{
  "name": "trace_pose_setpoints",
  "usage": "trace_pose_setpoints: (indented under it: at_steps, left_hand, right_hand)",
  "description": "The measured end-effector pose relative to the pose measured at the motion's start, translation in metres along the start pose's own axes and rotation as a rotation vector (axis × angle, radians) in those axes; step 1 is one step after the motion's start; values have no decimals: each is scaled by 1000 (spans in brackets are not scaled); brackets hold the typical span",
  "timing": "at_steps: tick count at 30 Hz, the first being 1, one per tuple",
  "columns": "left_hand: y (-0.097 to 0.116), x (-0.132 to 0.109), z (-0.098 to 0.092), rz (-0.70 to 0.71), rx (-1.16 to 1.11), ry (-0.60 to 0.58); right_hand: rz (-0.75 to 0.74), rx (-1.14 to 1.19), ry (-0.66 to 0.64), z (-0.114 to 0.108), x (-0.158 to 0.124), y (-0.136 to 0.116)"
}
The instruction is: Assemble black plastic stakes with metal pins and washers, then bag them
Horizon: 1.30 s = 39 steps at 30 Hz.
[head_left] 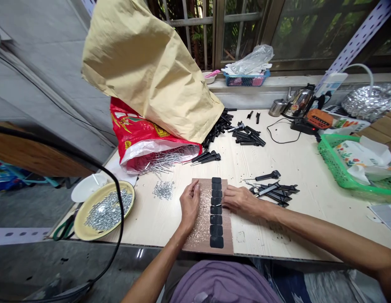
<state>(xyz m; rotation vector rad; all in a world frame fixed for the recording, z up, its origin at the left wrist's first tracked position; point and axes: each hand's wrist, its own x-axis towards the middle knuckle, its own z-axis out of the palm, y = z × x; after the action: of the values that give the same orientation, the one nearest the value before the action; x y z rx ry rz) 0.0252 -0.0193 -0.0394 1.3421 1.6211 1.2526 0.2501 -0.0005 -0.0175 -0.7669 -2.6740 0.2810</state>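
Board [227, 240] flat at front edge of tabletop [151, 227], between both hands. Eight black pads [216, 230] in one column along its right half, pale specks [200, 227] scattered over its left part.

Left hand [189, 202]: on board's left edge near far corner, fingers bunched. Cannot tell whether grip is open or closed.

Right hand [236, 198]: over board's right edge, fingertips at about mid-column. Thin silver sliver [217, 205] right by those fingertips, over a pad. Cannot tell whether pinched or just lying there; contents of grip hidden.

Just right of right hand: loose bunch of black handles [282, 194], some with thin metal shanks. More handles toward the back, in small bunches and a bigger heap by tan sack [145, 71].

Left side: small spread of metal bits [164, 190] directly on tabletop, well apart from board's far corner; more bits in yellow dish [80, 219]. White bowl [83, 190] just behind dish.

Behind: red sack [129, 134] on its side under tan sack, metal pins [164, 162] spilling from its mouth.

Far right: green basket [330, 164], kettle [299, 103] farther back.
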Motion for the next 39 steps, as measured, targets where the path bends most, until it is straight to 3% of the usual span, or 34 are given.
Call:
trace_pose_setpoints:
  at_steps: [4,7,9,12,17,21,26,30,33,35,39]
  left_hand:
    - [2,-1,-1,9,-30,-13]
    - [4,-2,0,30,-39,-13]
    - [6,-3,-1,45,-38,-13]
    - [7,-4,-13,81,13,-1]
    - [-5,3,-69,180,269,185]
    - [-18,14,-101,261,581,184]
    - [-33,28,-96,351,846,17]
    - [-43,35,-93,415,904,-49]
    - [-40,37,-94,394,779,-44]
    - [-32,37,-93,309,566,7]
    - [-6,35,-80,-116,-224,15]
  right_hand:
    - [139,-135,-83,-40,-12,17]
    - [166,-239,-26,-54,8,34]
    - [162,-274,23,-44,36,44]
    - [134,-302,51,-10,87,58]
    - [122,-339,14,36,142,74]
    - [133,-322,-4,47,148,77]
    - [137,-326,5,49,143,76]
    - [124,-239,93,35,136,66]
    - [128,-87,235,19,130,44]
    - [133,-6,289,10,125,23]
    - [141,63,262,1,117,-20]
